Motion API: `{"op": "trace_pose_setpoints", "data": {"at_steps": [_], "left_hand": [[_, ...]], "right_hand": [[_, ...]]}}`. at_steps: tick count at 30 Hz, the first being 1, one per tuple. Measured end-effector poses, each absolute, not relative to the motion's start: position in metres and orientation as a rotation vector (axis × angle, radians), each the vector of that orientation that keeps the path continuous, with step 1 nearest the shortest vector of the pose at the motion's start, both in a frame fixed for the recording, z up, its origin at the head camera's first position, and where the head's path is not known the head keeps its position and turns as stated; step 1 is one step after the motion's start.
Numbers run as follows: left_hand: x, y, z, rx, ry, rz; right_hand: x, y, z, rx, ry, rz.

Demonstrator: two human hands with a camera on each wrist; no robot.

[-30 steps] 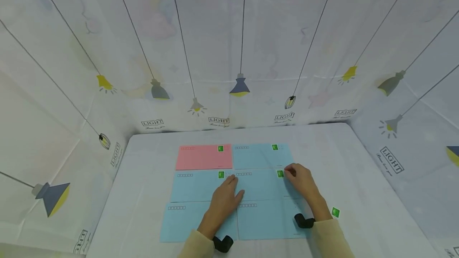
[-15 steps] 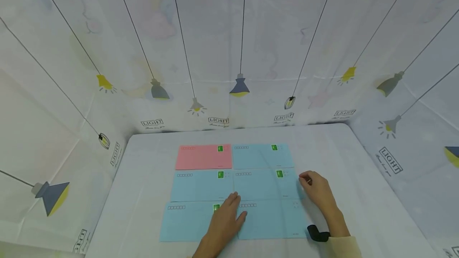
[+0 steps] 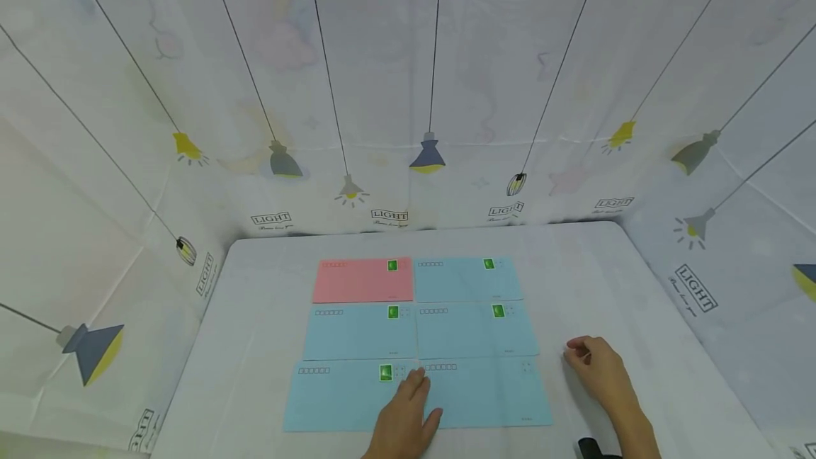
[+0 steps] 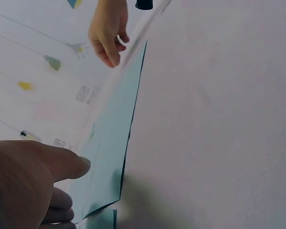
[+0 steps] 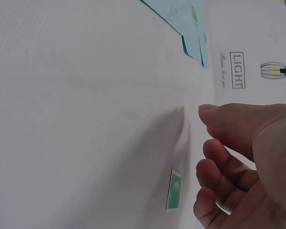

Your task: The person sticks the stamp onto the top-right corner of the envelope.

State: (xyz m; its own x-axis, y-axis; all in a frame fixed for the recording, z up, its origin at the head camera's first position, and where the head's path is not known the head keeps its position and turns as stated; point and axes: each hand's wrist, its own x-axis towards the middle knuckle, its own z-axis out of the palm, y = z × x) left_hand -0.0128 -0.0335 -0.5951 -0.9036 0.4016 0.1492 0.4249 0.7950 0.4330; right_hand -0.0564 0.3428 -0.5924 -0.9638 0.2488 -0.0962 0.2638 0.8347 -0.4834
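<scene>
My left hand [image 3: 403,416] lies over the seam between the lower left blue envelope [image 3: 338,402] and the lower right blue envelope [image 3: 487,395], fingers stretched forward and thumb apart. To the right of the envelopes, my right hand [image 3: 602,374] hovers over the white table with loosely curled fingers and nothing visible between them. In the right wrist view a loose green stamp [image 5: 174,191] lies on the table just below those fingers; the hand and arm hide it in the head view. A green stamp [image 3: 385,372] sits on the lower left envelope. The lower right one shows only printed marks.
Farther back lie a pink envelope [image 3: 363,285] and blue envelopes [image 3: 459,285], each with a green stamp at its upper right. The envelopes form two columns on the white table [image 3: 268,289]. Cloth printed with lamps [image 3: 427,154] surrounds the back and sides.
My right hand has drawn away from the middle right envelope's stamp, rightward and nearer to me. My left hand has slid back toward me from the middle row, uncovering the lower left stamp.
</scene>
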Motion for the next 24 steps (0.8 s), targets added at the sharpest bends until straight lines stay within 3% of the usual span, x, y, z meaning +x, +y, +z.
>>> {"op": "trace_pose_setpoints", "data": {"at_steps": [24], "left_hand": [[-0.005,-0.032,-0.62,-0.624,-2.975,-0.616]], "right_hand": [[-0.041,0.362,-0.597,0.407,2.806,-0.735]]}}
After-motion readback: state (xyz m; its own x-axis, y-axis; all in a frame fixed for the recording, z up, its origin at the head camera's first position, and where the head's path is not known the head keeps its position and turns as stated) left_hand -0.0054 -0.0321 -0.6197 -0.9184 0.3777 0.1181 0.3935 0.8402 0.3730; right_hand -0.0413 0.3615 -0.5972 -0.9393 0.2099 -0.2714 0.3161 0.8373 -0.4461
